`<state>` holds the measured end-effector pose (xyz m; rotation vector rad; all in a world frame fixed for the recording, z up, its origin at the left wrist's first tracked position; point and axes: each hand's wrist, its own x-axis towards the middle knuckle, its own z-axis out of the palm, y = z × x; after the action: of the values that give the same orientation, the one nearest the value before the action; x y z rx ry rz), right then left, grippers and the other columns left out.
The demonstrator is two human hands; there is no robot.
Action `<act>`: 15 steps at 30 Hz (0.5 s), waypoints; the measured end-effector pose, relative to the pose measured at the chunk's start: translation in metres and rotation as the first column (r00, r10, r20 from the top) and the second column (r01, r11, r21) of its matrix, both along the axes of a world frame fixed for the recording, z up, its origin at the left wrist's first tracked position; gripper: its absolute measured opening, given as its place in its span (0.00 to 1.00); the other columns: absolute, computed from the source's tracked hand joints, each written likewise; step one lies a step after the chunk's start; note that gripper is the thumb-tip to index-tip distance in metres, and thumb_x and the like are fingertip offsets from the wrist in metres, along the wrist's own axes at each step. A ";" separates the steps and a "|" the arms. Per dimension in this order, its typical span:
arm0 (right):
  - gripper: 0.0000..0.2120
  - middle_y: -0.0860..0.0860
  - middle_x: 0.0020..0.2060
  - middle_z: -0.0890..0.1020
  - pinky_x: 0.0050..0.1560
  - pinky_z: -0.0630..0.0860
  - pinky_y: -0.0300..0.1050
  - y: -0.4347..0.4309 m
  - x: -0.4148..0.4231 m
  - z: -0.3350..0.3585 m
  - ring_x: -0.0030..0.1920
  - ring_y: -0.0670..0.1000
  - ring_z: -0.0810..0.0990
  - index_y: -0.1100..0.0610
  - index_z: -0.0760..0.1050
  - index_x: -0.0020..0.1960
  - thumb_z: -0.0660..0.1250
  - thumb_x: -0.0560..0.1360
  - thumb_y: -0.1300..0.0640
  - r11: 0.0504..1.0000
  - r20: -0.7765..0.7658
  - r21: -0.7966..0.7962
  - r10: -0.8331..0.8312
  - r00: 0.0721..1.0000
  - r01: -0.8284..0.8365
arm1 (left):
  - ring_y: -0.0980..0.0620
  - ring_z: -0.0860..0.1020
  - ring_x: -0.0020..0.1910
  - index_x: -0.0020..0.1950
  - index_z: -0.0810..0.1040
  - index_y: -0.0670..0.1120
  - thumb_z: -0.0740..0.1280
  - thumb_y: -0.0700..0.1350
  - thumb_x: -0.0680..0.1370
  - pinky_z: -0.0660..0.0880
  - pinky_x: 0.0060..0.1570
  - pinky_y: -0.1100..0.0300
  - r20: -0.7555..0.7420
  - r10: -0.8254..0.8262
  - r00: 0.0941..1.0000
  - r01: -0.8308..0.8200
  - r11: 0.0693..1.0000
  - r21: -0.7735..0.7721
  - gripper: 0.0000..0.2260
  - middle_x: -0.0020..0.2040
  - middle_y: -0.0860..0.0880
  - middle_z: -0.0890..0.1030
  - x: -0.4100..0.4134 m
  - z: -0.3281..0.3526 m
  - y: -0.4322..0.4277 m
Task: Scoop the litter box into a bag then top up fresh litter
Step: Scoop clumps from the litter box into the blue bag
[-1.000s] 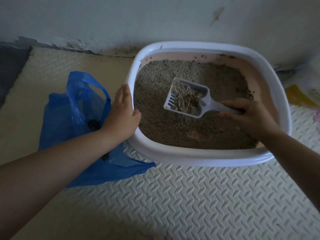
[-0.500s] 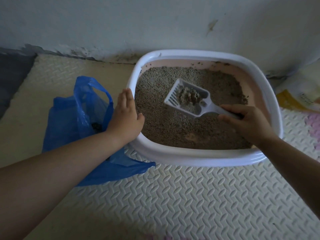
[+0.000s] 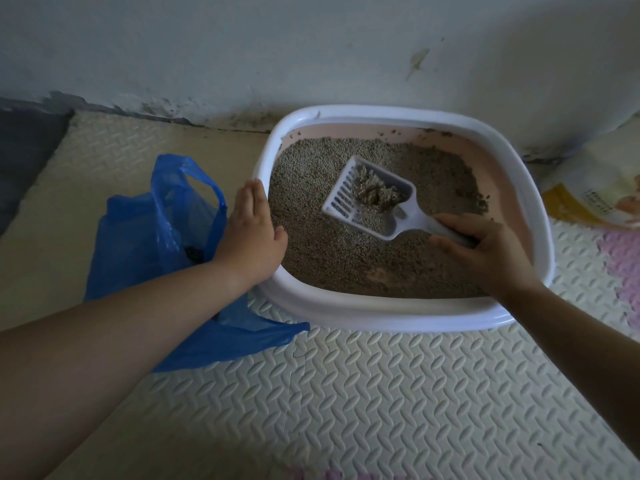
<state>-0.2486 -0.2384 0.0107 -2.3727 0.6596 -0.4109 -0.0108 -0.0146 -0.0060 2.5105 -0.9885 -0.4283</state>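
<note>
Head view: right hand (image 3: 485,252), fingers curled round the handle of the scoop (image 3: 343,202), likely light and stiff, holds it above the litter box (image 3: 381,317), a crumbly-looking clump (image 3: 375,192) aboard; left hand (image 3: 251,233) rests flat-fingered on the rim beside the limp blue bag (image 3: 145,230)

pretty dim overall, the wall (image 3: 311,46) up top is the brightest bit, shadows all soft. only a faint sheen on the litter box (image 3: 381,317) rim. lower left corner goes murky, centre is sharp, and the wide lens bends the floor mat (image 3: 381,410) pattern near the edges
</note>
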 end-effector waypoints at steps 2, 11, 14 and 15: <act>0.18 0.47 0.43 0.81 0.44 0.76 0.53 0.002 0.000 0.000 0.43 0.46 0.79 0.47 0.80 0.58 0.68 0.71 0.41 1.000 -0.008 -0.016 0.014 1.000 -0.014 | 0.45 0.45 0.77 0.77 0.39 0.41 0.57 0.45 0.80 0.51 0.75 0.48 -0.002 0.001 1.000 -0.001 1.000 0.006 0.33 0.78 0.42 0.42 0.000 0.000 0.000; 0.16 0.48 0.41 0.81 0.42 0.75 0.50 0.008 0.000 0.006 0.41 0.46 0.78 0.50 0.80 0.59 0.70 0.72 0.48 0.998 -0.020 -0.047 0.045 0.999 -0.046 | 0.44 0.48 0.77 0.77 0.39 0.42 0.57 0.46 0.80 0.55 0.74 0.46 0.008 -0.014 1.000 0.013 1.000 0.024 0.33 0.78 0.43 0.44 0.002 -0.001 0.000; 0.16 0.48 0.42 0.81 0.42 0.75 0.48 0.012 -0.001 0.008 0.42 0.45 0.78 0.50 0.80 0.58 0.71 0.71 0.51 0.998 -0.010 -0.038 0.049 0.999 -0.050 | 0.45 0.45 0.77 0.77 0.38 0.41 0.56 0.48 0.81 0.50 0.75 0.48 0.005 -0.035 0.999 0.034 0.998 0.050 0.33 0.78 0.43 0.42 0.003 0.001 0.001; 0.15 0.47 0.42 0.81 0.42 0.75 0.47 0.013 -0.001 0.009 0.42 0.45 0.78 0.50 0.80 0.58 0.71 0.71 0.52 0.998 -0.005 -0.040 0.044 0.999 -0.044 | 0.46 0.43 0.77 0.77 0.38 0.41 0.56 0.49 0.82 0.48 0.75 0.50 0.002 -0.046 0.999 0.046 0.997 0.066 0.33 0.78 0.43 0.41 0.003 0.002 0.002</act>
<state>-0.2501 -0.2252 0.0196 -2.4217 0.6049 -0.4033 -0.0073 -0.0124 -0.0037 2.5523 -1.0512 -0.4777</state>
